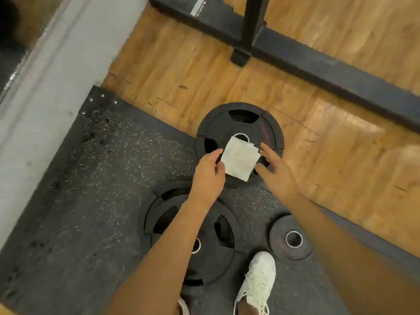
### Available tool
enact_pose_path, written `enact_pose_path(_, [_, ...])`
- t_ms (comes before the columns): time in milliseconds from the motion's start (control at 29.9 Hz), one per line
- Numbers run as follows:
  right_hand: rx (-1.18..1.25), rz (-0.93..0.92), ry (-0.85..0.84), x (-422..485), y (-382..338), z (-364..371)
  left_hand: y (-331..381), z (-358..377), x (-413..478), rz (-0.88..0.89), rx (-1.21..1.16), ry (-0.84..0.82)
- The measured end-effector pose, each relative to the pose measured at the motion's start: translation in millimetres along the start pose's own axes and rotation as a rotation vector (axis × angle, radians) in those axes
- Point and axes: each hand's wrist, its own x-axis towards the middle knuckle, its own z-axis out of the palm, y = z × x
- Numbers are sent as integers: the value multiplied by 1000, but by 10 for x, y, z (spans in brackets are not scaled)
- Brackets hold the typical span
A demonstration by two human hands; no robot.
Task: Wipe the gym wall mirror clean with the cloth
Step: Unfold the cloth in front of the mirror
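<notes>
Cloth (pixel 239 159): 1 only, pale, folded to a small square, lying flat on a black weight plate (pixel 268 128) just past frame centre and covering most of the plate's hub ring. Judged light, soft and floppy, w/ no weight or breakage worry; it will prob. unfold if lifted by one layer. Best to pinch through all layers at an edge or corner, e.g. the 9 o'clock edge nearest the thumb. It could also slide a bit on the smooth plate, so press first, then pinch. L hand (pixel 208 176) is at the cloth's 9 o'clock, fingers loosely bent, thumb tip at or touching the edge, no grip evident. R hand (pixel 276 171) is at its 3 o'clock, fingers spread and straight, holding nothing, just beside the cloth. Plates: 3 total. There are 2 large w/ slots, the second (pixel 213 264) at 7 o'clock of the first and partly under the L forearm, and 1 small (pixel 278 244) at 5 o'clock. Shoes: 1 white (pixel 256 283) at 6 o'clock, plus a sliver of another. Mirror isn't clearly in view.
</notes>
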Motion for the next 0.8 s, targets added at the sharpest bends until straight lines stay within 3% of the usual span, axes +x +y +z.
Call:
enact_pose_path(201, [-116, 33, -49, 380, 531, 423, -460, 648, 675, -51, 280, 23])
enact_pose_path(334, [-128, 34, -33, 427, 551, 498, -652, 730, 810, -33, 385, 166])
enact_pose_path(568, [-41, -7, -57, 208, 160, 346, -260, 407, 586, 15, 77, 80])
enact_pose_path(802, [185, -128, 17, -282, -1067, -76, 678, -787, -87, 134, -117, 79])
